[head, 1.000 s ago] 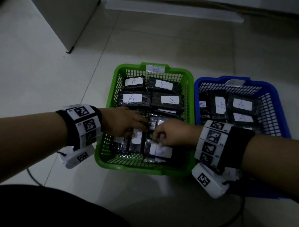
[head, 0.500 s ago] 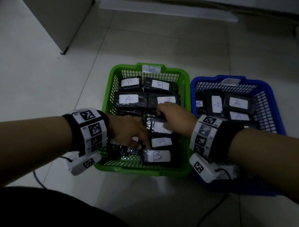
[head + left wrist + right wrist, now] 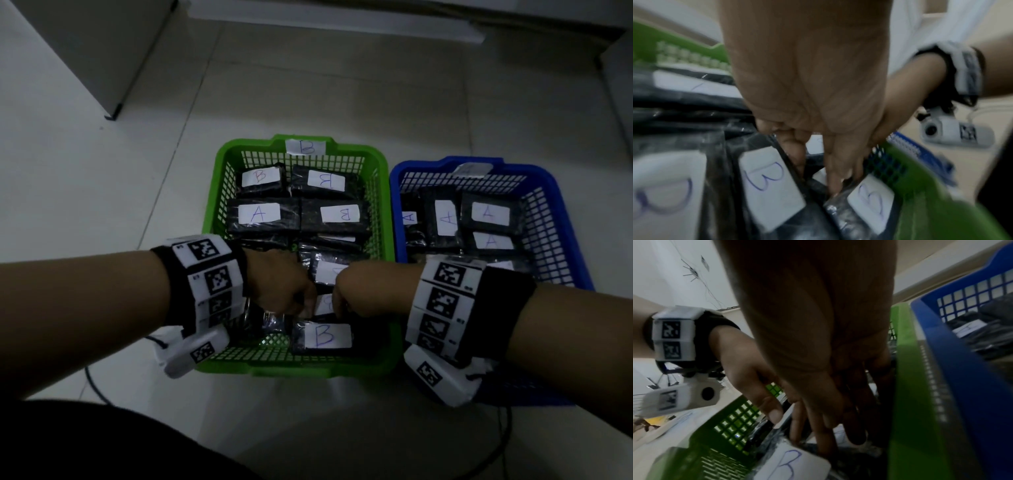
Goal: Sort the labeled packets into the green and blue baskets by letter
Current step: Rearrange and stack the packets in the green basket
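The green basket [image 3: 212, 205], tagged B, holds several black packets with white labels. Most read B, and one reads A [image 3: 258, 214] at the mid left. The blue basket [image 3: 561, 212] to the right holds packets marked A [image 3: 489, 212]. Both hands are low in the green basket's front part. My left hand [image 3: 306, 310] [image 3: 818, 170] pokes nearly straight fingers down between B packets [image 3: 772, 186]. My right hand [image 3: 337, 308] [image 3: 838, 434] faces it, fingers straight down into the same gap. Just in front of them lies a B packet [image 3: 323, 337]. The fingertips are hidden among the packets.
Both baskets stand side by side on a pale tiled floor. A grey cabinet [image 3: 102, 51] is at the back left and a baseboard runs along the far wall. A dark cable [image 3: 92, 380] lies on the floor near the green basket's front left. Dark clothing [image 3: 102, 445] fills the lower left.
My right hand reached to a packet in the middle of the green basket, then drew back to the front beside the left hand. The left hand stayed near the front packets.
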Motion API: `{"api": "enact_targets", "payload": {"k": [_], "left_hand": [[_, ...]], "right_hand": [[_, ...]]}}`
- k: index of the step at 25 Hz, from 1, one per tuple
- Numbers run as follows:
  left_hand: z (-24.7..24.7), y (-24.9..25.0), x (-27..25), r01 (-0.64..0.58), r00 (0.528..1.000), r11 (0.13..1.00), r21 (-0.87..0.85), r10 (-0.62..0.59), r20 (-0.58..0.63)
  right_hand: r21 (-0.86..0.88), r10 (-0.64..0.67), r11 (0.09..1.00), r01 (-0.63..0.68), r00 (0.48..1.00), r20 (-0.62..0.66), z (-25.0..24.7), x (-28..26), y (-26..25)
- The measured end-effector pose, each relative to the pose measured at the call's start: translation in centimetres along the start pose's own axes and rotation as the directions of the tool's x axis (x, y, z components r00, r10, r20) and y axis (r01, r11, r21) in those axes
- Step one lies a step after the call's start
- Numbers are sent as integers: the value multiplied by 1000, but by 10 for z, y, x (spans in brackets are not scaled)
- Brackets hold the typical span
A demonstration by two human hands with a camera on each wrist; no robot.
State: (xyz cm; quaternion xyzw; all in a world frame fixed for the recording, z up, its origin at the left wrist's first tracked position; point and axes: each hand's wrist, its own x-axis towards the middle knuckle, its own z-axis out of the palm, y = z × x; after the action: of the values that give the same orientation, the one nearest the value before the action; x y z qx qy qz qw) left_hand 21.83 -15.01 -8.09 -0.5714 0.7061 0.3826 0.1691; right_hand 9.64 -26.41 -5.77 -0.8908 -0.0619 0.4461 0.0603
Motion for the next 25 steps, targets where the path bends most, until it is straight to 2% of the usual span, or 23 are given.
{"api": "enact_targets", "payload": {"k": [3, 5, 8, 10, 12, 13, 14, 15, 16, 19, 22, 23, 25], "left_hand": [[-3, -9, -1, -17, 999, 985, -170, 9, -44], [-5, -14, -4, -13, 992, 986, -164, -9, -128], [-3, -22, -7, -3, 959, 992, -122, -31, -282], [-2, -25, -8, 22, 919, 990, -140, -75, -388], [-3, -25, -9, 26, 859, 981, -195, -122, -497], [-4, -26, -10, 31, 844, 975, -222, -144, -516], [-3, -25, -12, 53, 853, 973, -223, -160, -496], [-3, -25, -13, 80, 873, 976, -203, -167, -459], [-1, -25, -14, 98, 888, 978, -185, -170, -428], [5, -27, -16, 75, 889, 976, -205, -159, -430], [6, -25, -20, 84, 893, 972, -219, -171, -417], [5, -24, -23, 98, 880, 969, -227, -191, -435], [5, -18, -32, 135, 851, 964, -230, -232, -472]], "right_hand": [[-4, 9, 1000, -8, 997, 73, 5, 0, 4], [-21, -5, 1000, 7, 998, 70, 7, 0, 3], [-8, -43, 999, 43, 999, -11, 4, -2, 4], [21, -45, 999, 48, 992, -114, 0, 0, 10], [160, 56, 987, -8, 952, -302, -4, 3, 17], [226, 143, 973, -53, 905, -401, -5, 6, 18], [269, 218, 959, -96, 854, -473, -6, 7, 19], [283, 258, 951, -128, 831, -492, -6, 9, 18], [275, 259, 952, -136, 834, -486, -6, 12, 17], [200, 167, 977, -77, 861, -480, -8, 21, 13], [271, 169, 962, -40, 866, -472, -12, 18, 15], [278, 150, 960, -17, 873, -464, -12, 13, 13], [167, -25, 981, 94, 926, -377, -5, 1, 4]]}}
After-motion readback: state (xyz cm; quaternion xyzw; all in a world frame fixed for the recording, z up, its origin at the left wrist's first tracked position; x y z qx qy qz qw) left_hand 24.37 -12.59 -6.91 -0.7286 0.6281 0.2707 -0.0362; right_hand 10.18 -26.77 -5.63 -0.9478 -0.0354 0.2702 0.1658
